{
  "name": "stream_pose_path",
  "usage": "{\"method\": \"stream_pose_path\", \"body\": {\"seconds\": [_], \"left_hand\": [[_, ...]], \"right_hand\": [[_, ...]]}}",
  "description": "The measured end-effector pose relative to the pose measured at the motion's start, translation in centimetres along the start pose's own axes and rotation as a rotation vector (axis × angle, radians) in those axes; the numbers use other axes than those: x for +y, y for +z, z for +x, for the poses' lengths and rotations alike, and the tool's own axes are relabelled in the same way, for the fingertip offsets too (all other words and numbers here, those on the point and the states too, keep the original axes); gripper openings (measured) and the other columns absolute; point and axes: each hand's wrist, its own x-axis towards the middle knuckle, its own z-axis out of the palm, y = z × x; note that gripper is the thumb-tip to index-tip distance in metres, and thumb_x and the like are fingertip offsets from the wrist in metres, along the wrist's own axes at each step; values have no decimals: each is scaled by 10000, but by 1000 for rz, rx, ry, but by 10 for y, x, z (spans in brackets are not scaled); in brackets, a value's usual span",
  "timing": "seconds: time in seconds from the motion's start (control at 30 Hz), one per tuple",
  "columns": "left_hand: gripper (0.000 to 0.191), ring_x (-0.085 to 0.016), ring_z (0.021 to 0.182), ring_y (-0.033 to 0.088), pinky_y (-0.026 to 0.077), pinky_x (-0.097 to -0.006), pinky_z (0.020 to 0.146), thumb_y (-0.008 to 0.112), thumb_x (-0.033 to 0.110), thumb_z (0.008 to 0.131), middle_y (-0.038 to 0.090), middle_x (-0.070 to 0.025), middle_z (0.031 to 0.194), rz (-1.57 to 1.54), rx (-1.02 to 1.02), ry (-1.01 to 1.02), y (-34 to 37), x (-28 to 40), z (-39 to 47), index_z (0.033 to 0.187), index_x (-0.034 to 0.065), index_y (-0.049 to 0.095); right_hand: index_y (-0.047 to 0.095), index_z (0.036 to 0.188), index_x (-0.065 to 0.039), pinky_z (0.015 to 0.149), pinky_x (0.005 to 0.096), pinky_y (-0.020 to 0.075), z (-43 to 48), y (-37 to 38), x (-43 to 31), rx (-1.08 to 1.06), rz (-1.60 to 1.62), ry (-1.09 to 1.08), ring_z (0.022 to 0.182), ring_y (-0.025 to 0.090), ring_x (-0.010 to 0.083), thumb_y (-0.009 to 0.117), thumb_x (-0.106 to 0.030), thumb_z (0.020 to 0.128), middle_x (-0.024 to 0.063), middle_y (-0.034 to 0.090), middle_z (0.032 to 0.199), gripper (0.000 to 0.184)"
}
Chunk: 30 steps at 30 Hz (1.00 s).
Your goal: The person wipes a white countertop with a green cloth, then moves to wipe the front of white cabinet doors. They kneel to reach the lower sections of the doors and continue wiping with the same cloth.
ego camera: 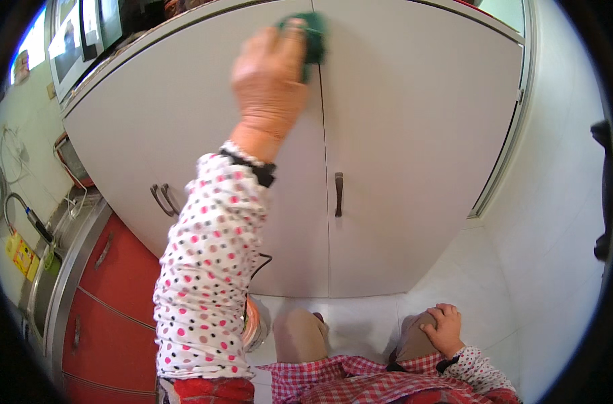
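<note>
My left hand [271, 76] presses a green cloth or scouring pad [314, 38] against the upper part of a pale cabinet door [226, 76], at the seam between two doors. The pad is blurred, so its kind is not certain. A dotted sleeve covers that forearm. On my knee at the lower right rests my right hand [444, 328], fingers slightly spread and holding nothing. A dark handle [339, 194] is fixed on the right door [412, 126]; a pair of handles [165, 199] sits partly behind my left sleeve.
At the left are a steel sink [41, 298] with a faucet [39, 224], a yellow bottle [23, 256] and red drawers [120, 257]. An orange-rimmed container [253, 323] stands on the floor by my leg. A white wall [548, 177] bounds the right.
</note>
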Motion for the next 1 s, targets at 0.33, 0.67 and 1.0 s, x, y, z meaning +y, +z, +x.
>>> {"method": "stream_pose_path", "body": {"seconds": [0.33, 0.67, 1.0], "left_hand": [[563, -231, 977, 595, 453, -382, 743, 720, 103, 786, 615, -10, 1153, 98, 89, 416, 9, -56, -31, 1326, 232, 622], [407, -413, 1128, 598, 517, -475, 957, 711, 157, 865, 603, -194, 1206, 530, 128, -73, -39, -192, -83, 1236, 43, 589], [457, -415, 1149, 602, 512, -480, 954, 678, 317, 924, 605, -220, 1229, 643, 7, -539, -36, -200, -116, 1226, -14, 588]], "right_hand": [[715, 1103, -78, 966, 499, 426, -2, 24, 27, 43, 15, 40, 1157, 539, 376, 791, -315, 711, 176, 604, 1203, 464], [708, 1094, -77, 983, 501, 411, -13, 67, 61, 12, 58, 76, 1171, 525, 382, 783, -295, 708, 180, 589, 1224, 450], [717, 1079, -87, 972, 494, 408, 16, 60, 62, 23, 91, 22, 1166, 526, 368, 792, -313, 699, 153, 602, 1203, 448]]}}
